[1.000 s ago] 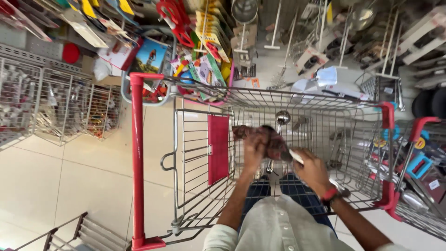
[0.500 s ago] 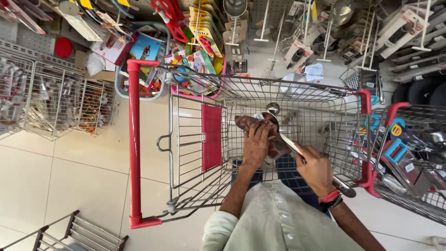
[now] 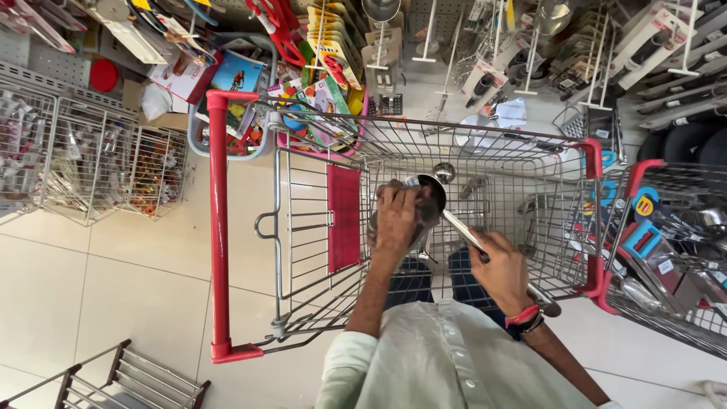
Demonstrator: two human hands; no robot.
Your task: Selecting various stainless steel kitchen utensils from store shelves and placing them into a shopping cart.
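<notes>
Head cam: left hand (image 3: 397,216) cups a shiny steel ladle's bowl (image 3: 430,198) over the red-trimmed wire cart (image 3: 219,227). Right hand (image 3: 501,265) is clamped round its long handle, just beside.

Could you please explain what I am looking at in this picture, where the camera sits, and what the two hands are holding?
The camera is worn on a person's head and looks straight down, so you see their pale shirt and both bare hands. They stand in a shop aisle over a wire shopping cart with red trim. The right hand grips the long handle of a steel ladle. The left hand covers the ladle's bowl, fingers curled over it. Racks of kitchenware surround the cart.
</notes>
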